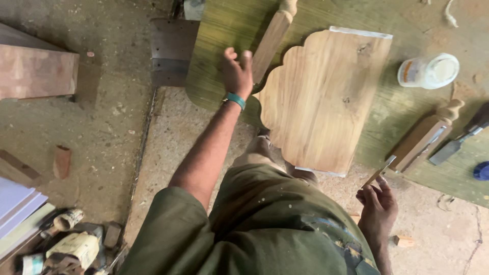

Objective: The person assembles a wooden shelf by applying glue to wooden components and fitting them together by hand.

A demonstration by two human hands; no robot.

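Looking down past a green shirt (265,229) that hides the lower middle of the view and part of the concrete floor (112,117). Spreading across the upper right, a green board (397,117) with fine streaked grain, cut off at the top and right edges, rounded at its near left corner. Lying flat on it, a pale wooden panel (321,102), smooth, scalloped along its left side and straight on the others, near corner overhanging the board's edge toward the knees. Resting beside the panel's upper left, a turned wooden leg (270,40), square in the shaft and knobbed at the top, partly covered by the left hand (237,71), which hovers over it with fingers loosely spread and gripping nothing. Sitting to the right, a second turned leg (425,135), a chisel (456,142) half cut off, and a white plastic jar (428,71) on its side. Pinching a thin flat strip (379,171) between thumb and fingers, the right hand (377,209), low near the board's near edge. Leaving open floor at left, bounded by a reddish timber block (35,71) and hard-to-read clutter at bottom left.
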